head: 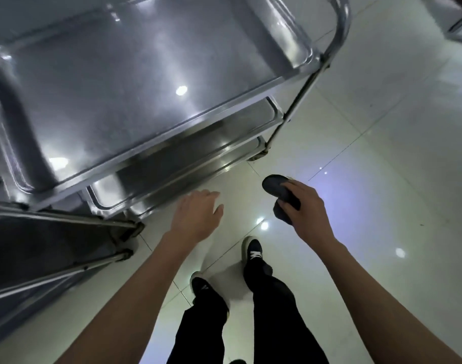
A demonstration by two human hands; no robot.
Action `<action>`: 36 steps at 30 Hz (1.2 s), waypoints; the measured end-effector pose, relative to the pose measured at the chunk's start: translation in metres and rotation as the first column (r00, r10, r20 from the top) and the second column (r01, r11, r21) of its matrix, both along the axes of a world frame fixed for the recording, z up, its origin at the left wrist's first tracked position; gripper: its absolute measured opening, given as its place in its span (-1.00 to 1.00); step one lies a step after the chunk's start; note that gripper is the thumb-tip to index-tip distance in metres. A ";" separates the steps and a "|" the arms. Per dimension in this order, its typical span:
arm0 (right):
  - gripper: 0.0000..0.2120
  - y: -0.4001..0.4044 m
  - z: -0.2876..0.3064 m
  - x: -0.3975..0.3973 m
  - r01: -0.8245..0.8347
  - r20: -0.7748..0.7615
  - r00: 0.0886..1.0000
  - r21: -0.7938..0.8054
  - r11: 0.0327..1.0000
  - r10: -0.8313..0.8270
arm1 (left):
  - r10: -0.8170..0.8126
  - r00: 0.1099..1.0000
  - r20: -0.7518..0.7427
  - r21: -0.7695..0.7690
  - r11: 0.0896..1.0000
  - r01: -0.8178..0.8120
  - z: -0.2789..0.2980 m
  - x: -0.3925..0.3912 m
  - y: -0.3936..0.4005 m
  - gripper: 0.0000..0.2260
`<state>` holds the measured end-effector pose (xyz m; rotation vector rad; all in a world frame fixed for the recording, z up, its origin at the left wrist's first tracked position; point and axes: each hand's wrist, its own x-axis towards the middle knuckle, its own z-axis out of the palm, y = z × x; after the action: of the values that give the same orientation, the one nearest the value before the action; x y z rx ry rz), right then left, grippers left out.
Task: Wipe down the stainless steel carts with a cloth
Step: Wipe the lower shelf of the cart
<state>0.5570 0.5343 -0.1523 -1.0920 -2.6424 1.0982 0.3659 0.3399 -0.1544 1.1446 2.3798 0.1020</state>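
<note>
A stainless steel cart [145, 82] with three stacked shelves fills the upper left of the head view. Its tubular handle [341, 24] curves at the top right. My right hand [303, 208] grips a dark grey cloth [275, 186], held in the air over the floor, to the right of the cart's near corner. My left hand [198, 214] hangs open with relaxed fingers just in front of the lower shelves' edge, touching nothing.
A second steel cart frame [53, 248] stands at the lower left, close against the first. Glossy white floor tiles [382, 153] spread to the right. My own legs and dark shoes [253, 252] are below. Another metal object's corner [461, 27] shows at top right.
</note>
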 end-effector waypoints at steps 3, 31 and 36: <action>-0.66 0.013 0.038 0.027 0.060 -0.064 0.996 0.004 0.998 -0.059 | -0.026 1.000 -0.018 0.069 0.997 0.027 0.033 0.017 0.030 -0.62; -0.67 0.363 0.114 0.161 0.191 -0.175 0.968 0.066 0.979 -0.177 | -0.269 0.961 -0.055 0.147 0.950 0.275 0.116 0.147 0.443 -0.62; -0.68 0.448 0.114 0.128 0.139 -0.128 0.984 0.143 0.980 -0.121 | -0.257 0.965 -0.045 0.166 0.951 0.261 0.099 0.108 0.531 -0.64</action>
<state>0.6851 0.9820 -0.0380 -1.1150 -2.4763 0.8928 0.4743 0.8705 -0.0554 1.5364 2.2506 0.2084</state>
